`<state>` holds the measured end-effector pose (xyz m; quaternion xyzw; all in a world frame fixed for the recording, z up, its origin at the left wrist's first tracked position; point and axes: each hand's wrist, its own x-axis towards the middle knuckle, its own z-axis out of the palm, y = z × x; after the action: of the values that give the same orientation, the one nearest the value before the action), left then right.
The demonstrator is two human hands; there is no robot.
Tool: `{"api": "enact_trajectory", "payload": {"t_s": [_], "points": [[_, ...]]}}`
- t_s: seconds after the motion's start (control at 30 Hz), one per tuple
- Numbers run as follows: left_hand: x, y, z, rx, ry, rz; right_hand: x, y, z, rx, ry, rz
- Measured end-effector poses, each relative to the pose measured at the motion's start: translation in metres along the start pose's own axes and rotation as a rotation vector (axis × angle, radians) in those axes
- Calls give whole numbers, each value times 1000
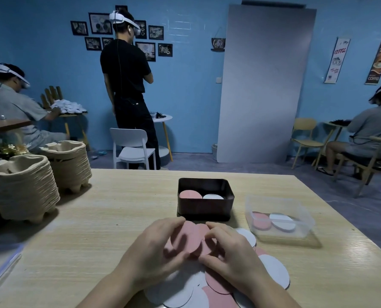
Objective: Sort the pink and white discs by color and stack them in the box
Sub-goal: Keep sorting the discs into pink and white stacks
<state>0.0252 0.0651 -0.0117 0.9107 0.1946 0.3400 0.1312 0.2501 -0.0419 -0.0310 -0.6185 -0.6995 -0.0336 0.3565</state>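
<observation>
While left hand [156, 248], right hand [231, 252] pinch pink discs [189, 237], perhaps foam

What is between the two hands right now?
A few pink discs, held from both sides by the left hand and right hand, above the loose discs on the table. The head view shows it.
</observation>
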Motion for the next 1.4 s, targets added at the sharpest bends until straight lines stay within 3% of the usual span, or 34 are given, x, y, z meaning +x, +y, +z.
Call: {"api": "enact_trajectory", "payload": {"t_s": [0.2,0.33,0.6,1.13,1.4], "points": [[14,-3,14,11,-23,71,-2,0,1,128,34,32],[11,-4,22,-2,-18,90,-1,3,0,18,25,-82],[-5,-15,18,-67,58,23,-2,-1,-5,104,106,-56],[2,-17,25,-78,81,106,1,-2,-3,26,15,-27],[9,-19,27,-65,88,53,14,-4,-16,-7,5,-77]]}}
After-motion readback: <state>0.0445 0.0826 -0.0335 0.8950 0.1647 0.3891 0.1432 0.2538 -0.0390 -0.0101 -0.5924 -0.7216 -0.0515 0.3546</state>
